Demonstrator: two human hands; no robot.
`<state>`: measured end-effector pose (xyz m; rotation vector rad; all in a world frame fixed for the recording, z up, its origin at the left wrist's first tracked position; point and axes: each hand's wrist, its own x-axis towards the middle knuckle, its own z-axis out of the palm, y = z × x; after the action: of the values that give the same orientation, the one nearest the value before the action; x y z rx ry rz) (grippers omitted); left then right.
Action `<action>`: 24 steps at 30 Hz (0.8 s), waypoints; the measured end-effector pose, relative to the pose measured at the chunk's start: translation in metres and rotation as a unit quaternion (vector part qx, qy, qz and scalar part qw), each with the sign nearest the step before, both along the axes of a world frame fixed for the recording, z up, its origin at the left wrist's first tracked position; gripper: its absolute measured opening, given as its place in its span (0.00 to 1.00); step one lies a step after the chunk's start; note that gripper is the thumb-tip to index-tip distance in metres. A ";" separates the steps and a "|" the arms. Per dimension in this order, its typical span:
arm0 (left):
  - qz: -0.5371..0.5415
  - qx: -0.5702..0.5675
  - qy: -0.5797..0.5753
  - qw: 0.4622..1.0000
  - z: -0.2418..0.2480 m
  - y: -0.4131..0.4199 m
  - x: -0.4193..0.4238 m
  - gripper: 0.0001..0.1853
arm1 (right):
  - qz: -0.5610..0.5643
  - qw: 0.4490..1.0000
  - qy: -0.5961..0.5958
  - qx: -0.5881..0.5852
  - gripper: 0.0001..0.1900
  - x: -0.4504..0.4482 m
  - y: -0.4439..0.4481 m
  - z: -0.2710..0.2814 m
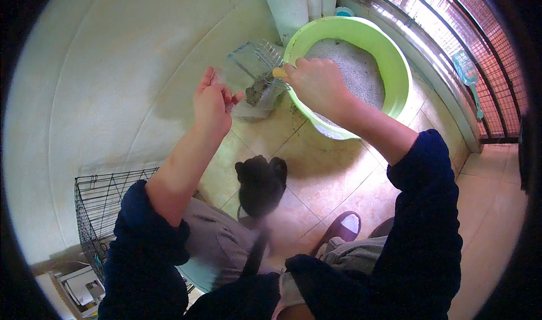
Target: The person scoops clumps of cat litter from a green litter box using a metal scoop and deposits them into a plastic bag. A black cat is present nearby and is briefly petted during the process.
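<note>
My right hand [315, 85] grips the yellow handle [279, 72] of a wire litter scoop [271, 55], held tilted at the left rim of a round green litter box [400, 82]. Grey granular litter [351, 66] fills the box's floor. Under the scoop stands a clear plastic bag or container [254, 112] with dark grey clumps [256, 90] in it. Left of that bag, my left hand [214, 102] is raised with some fingers extended and others curled. Whether it pinches any thin film is unclear.
A black cat [262, 186] sits on the tiles between my legs, near my slipper [343, 229]. A black wire cage [101, 210] stands at left. A turquoise slotted scoop [465, 72] hangs on the window bars at right. Litter crumbs [298, 112] lie beside the box.
</note>
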<state>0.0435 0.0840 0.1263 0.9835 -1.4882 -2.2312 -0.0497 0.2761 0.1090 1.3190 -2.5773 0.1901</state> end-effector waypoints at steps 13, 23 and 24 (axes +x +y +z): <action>-0.056 -0.029 -0.008 0.998 0.004 0.006 0.000 0.40 | -0.274 0.881 -0.372 -0.103 0.24 -0.089 0.124 0.005; -0.065 -0.026 -0.017 0.997 0.003 0.017 -0.003 0.39 | -0.384 0.738 -0.553 -0.043 0.21 -0.142 0.154 -0.057; -0.072 -0.029 -0.018 0.997 0.003 0.017 -0.003 0.39 | -0.375 0.737 -0.563 -0.023 0.20 -0.153 0.151 -0.058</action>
<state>0.0408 0.1005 0.1289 0.9297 -1.6798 -2.2634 -0.2026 0.4268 0.0507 -0.1573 -3.7248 1.1670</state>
